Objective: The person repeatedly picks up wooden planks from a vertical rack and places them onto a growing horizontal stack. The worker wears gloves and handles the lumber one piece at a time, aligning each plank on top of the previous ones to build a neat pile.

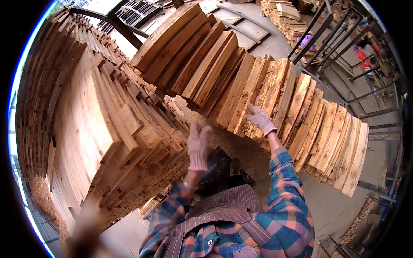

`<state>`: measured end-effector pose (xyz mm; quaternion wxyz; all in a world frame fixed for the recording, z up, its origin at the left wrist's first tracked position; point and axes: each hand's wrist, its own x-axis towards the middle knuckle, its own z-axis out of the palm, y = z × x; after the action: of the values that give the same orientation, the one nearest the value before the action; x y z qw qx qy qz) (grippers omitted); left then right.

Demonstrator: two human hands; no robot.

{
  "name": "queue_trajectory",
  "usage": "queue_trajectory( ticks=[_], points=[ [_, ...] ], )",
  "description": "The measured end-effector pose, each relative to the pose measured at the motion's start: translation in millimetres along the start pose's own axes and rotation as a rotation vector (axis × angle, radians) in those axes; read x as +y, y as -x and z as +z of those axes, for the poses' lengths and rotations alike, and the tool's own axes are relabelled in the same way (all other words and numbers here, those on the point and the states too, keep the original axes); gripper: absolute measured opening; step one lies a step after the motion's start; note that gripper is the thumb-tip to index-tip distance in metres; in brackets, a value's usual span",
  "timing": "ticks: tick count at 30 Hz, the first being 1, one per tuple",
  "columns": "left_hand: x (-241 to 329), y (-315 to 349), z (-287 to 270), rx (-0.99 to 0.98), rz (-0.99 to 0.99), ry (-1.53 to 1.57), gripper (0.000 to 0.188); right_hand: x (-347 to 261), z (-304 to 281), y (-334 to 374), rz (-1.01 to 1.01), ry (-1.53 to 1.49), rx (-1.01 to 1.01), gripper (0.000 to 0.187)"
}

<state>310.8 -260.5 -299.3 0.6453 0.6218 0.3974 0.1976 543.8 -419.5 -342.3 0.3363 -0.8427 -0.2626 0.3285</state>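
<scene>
At nine o'clock a big stack of boards [81, 124] is towering; by its edge the gloved left hand [198, 144] is blurring, so I can't tell its grip. The row of planks [258, 88] is standing mostly lined up; what's remaining I can't judge. It's running toward ten and four o'clock from the gloved right hand [261, 119], whose empty fingers are spreading.

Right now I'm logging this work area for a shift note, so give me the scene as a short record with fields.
Left hand: gloved, motion-blurred, in view between the pile and the row
Right hand: gloved, fingers extended over the row; contact unclear
Row of planks: packed side by side, across the middle and right
Pile of boards: large, at left
Clothing: plaid sleeves, striped apron
</scene>
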Motion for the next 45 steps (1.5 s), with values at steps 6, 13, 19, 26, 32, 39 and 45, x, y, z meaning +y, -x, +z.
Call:
queue_trajectory(
  ticks=[6, 13, 19, 26, 32, 39, 45],
  points=[
    [-45.4, -179.9, 5.5, 0.55, -0.257, 0.347, 0.065, 23.3, 73.6, -81.8, -0.058, -0.332, -0.049, 0.077],
    [-78.1, -259.9, -14.7, 0.469, -0.2, 0.391, 0.068, -24.2, 135.4, -185.6, 0.159, -1.167, -0.393, 0.092],
    [-91.6, -264.7, 13.8, 0.567, -0.243, 0.466, 0.053, -50.5, 134.6, -196.8, 0.256, -0.39, -0.204, 0.109],
    [-74.4, -255.3, 26.4, 0.615, -0.17, 0.275, 0.05, -10.4, 187.9, -222.2, 0.04, -1.623, -0.402, 0.079],
    [-35.2, -210.5, 113.4, 0.53, 0.102, 0.133, 0.046, 60.2, 182.4, -231.2, -0.427, -1.359, 0.1, 0.028],
    [-80.2, -146.2, 117.0, -0.083, 0.163, -0.553, 0.05, 99.5, 62.1, -151.7, 0.132, -0.848, 0.072, 0.052],
    [-119.8, -213.4, 62.7, 0.21, -0.031, 0.588, 0.028, 65.6, 68.9, -154.4, 0.087, -0.964, 0.075, 0.027]
  ],
)
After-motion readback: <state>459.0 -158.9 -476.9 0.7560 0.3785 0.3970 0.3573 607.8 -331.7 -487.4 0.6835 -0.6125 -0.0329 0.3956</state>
